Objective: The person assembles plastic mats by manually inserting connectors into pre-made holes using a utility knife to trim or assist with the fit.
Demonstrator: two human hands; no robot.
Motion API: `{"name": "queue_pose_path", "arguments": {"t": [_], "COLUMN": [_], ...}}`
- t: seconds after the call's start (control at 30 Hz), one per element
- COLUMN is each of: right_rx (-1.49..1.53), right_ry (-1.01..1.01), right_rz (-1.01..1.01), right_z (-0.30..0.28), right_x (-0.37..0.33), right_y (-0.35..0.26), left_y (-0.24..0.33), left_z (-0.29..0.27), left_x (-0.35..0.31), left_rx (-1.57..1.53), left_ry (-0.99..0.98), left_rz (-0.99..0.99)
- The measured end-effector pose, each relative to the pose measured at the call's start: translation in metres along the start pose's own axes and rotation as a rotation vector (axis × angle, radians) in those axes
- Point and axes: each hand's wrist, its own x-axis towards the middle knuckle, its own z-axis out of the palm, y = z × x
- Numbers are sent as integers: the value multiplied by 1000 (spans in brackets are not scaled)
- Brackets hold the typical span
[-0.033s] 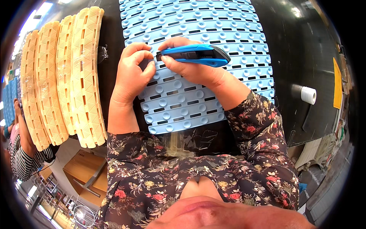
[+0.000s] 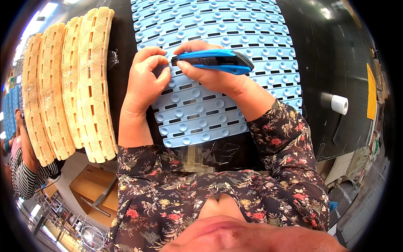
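Observation:
A light blue slatted mat [image 2: 184, 107] with rows of round suction cups and slots lies under both hands. My right hand [image 2: 212, 80] is closed around a blue and black stapler [image 2: 212, 61], fingers along its far side and thumb on its near side. The stapler's narrow end points left, toward my other hand. My left hand [image 2: 145, 80] is curled at the mat's left side, its thumb and forefinger bent close together beside that narrow end. What sits between those fingertips, if anything, is too small to make out.
Several tan patterned mats [image 2: 94, 92] stand side by side at the left on the black table [image 2: 325, 122]. A white roll [image 2: 339, 105] lies at the right, near a yellow strip [image 2: 371, 92]. A cardboard box [image 2: 94, 189] is below left, and another person's arm [image 2: 28, 140] shows at far left.

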Motion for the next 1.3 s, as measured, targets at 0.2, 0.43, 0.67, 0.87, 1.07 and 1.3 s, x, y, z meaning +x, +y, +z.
{"name": "queue_pose_path", "arguments": {"t": [0.2,0.43,0.67,0.87,1.07,1.3], "right_rx": [-44,-36,-44,-54,-62,-88], "right_ry": [16,-33,21,7,7,13], "right_rz": [-44,-64,-74,-99,-82,-88], "right_z": [0,-4,-2,-1,-2,-1], "right_x": [0,1,0,0,0,0], "right_y": [-3,0,-3,-1,-2,-1], "left_y": [-1,-2,0,-1,0,-2], "left_z": [-1,0,0,0,-2,1], "left_x": [-1,0,1,1,0,0], "left_rx": [-2,-10,-6,-6,-5,-19], "left_ry": [-5,-4,0,2,-1,8], "left_rz": [-4,5,-1,2,-1,-2]}}
